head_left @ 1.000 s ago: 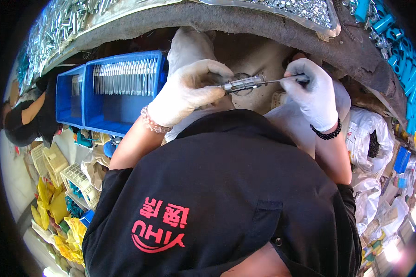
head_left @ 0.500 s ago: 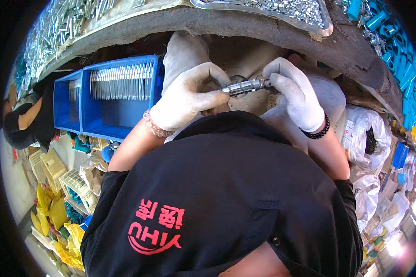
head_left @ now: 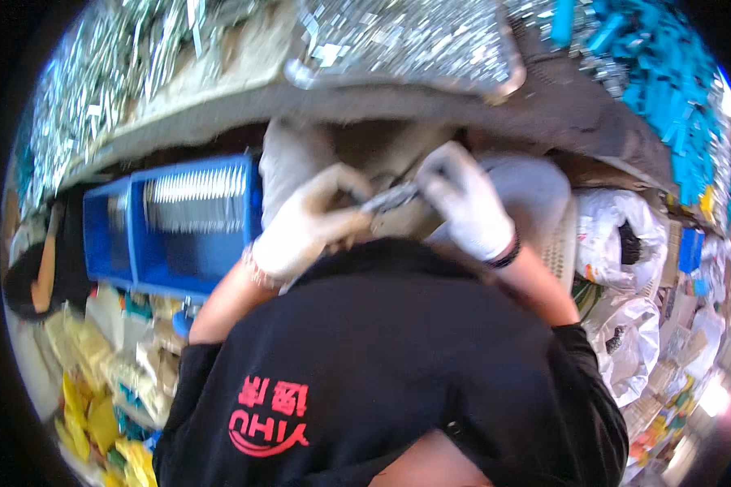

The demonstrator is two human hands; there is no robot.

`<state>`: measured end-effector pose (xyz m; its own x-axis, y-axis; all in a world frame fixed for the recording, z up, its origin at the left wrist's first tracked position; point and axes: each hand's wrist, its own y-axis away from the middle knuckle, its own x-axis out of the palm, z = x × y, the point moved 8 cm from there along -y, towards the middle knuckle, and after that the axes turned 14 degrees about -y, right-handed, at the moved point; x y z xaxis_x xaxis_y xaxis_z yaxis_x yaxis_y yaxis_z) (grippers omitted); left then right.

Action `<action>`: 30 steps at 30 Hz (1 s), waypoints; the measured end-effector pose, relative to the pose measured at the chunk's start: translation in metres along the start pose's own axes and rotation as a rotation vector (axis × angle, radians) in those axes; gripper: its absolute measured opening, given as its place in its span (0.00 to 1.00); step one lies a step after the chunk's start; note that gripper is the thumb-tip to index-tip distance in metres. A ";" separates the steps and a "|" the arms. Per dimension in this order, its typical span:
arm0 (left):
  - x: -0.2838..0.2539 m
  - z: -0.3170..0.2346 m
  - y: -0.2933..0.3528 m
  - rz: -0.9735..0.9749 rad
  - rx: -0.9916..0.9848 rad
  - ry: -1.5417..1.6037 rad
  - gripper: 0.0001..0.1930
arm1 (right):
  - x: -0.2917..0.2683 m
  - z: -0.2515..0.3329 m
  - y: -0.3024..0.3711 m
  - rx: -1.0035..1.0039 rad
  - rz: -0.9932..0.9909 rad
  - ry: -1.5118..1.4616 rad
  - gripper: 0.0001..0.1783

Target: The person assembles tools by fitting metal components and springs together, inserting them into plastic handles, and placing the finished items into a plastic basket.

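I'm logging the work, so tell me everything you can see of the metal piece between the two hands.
The metal piece looks slim and elongated, metallic silver-grey with darker streaks; motion blur hides its finer parts. It slants, right end higher in the picture, above the black shirt. The gloved left hand grips its left end; the gloved right hand is at its right end, though exact contact there is unclear.

The metal piece is blurred; the tray is cut off above.
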<state>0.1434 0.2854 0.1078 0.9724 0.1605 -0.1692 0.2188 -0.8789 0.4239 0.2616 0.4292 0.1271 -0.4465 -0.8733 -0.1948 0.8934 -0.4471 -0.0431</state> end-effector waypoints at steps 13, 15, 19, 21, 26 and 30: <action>0.008 0.005 0.019 0.122 -0.044 0.315 0.12 | -0.283 0.059 -0.128 -0.064 -0.841 0.843 0.40; 0.003 0.012 0.015 0.089 -0.027 0.317 0.12 | -0.292 0.032 -0.154 0.349 -0.628 0.948 0.39; -0.027 -0.001 0.027 -0.179 -0.080 0.115 0.12 | -0.281 0.051 -0.119 -0.194 -0.742 0.832 0.27; -0.039 0.022 0.030 -0.200 -0.100 0.120 0.11 | -0.178 0.088 -0.083 -0.311 -0.583 0.179 0.24; -0.041 0.025 0.026 -0.110 -0.161 0.265 0.11 | -0.062 0.043 -0.005 -0.272 0.019 0.289 0.14; -0.035 0.037 0.027 -0.019 -0.185 0.226 0.11 | -0.058 -0.023 0.015 0.386 -0.201 -0.307 0.10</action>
<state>0.1125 0.2395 0.0916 0.9568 0.2905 0.0152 0.2280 -0.7814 0.5809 0.3021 0.4770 0.1153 -0.6522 -0.7540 0.0781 0.7317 -0.5993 0.3248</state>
